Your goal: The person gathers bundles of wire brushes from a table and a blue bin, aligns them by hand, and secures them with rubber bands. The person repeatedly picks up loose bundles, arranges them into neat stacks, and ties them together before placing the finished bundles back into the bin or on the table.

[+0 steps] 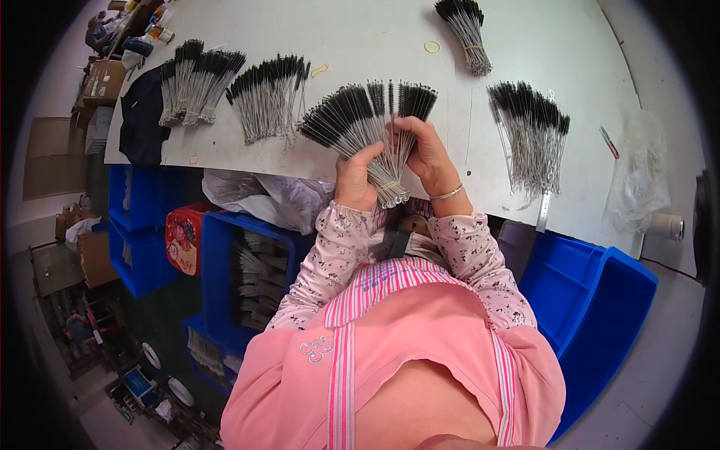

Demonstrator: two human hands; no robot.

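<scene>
A fanned bundle of thin wire tube brushes (341, 112) with black bristles stands between my hands, bristles pointing away from me. A rubber band (388, 187) circles its wire stems close to the looped ends. My left hand (357, 178) is closed around the left side of the stems, thumb on top. On the right side, my right hand (429, 154) grips the stems higher up, its fingers parting some brushes; its far fingers are partly hidden. Loose brushes (531, 139) lie to the right. Further off rests a banded bundle (466, 37), near a loose yellow rubber band (431, 47).
More brushes (268, 97) and bundles (199, 84) lie left on the white table (375, 37), beside dark cloth (142, 112). A metal ruler (543, 213), red pen-like tool (609, 142) and clear bag (637, 176) are right. Blue crates (626, 300) and a red stool (174, 240) stand below.
</scene>
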